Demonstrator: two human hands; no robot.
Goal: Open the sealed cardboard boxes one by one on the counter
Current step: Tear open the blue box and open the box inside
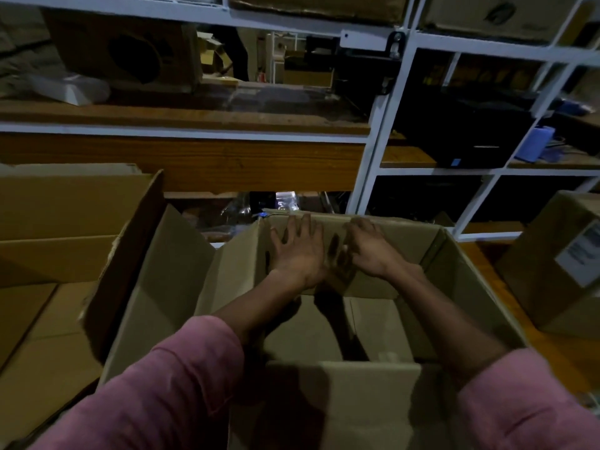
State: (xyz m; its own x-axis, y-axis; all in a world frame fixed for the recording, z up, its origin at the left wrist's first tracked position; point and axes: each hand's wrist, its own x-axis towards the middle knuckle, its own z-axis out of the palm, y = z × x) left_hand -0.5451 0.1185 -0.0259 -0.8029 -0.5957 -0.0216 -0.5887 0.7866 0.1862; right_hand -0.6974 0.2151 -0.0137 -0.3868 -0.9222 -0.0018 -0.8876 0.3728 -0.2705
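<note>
Both hands are open & flat, fingers spread, gripping nothing: the left hand (297, 251) presses palm-down on the far flap (389, 248) of the open brown cardboard box (467, 297), the right hand (370, 251) just beside it on the same flap, fingers a bit curled w/ tips near the flap's top edge. The two hands are close, near touching at the thumbs, dark shadow between them. Forearms bare, reach across the box mouth from pink sleeves (181, 384) at the bottom of the view. That box sits centre on the wooden bench (493, 267), top open, left side flap standing up & tilted outward, near flap (357, 401) folded toward the person; inside is dim, plain cardboard floor, contents can't be made out. To the left, touching or just beside it, a second open brown cardboard box (58, 254) w/ flaps raised. To the right, apart from it, a closed brown cardboard box with a white label (552, 264) on the bench. Behind: white metal shelving (373, 151) w/ wooden boards, more cartons on the upper shelf, a black case & a blue item further right, all dim & blurry
</note>
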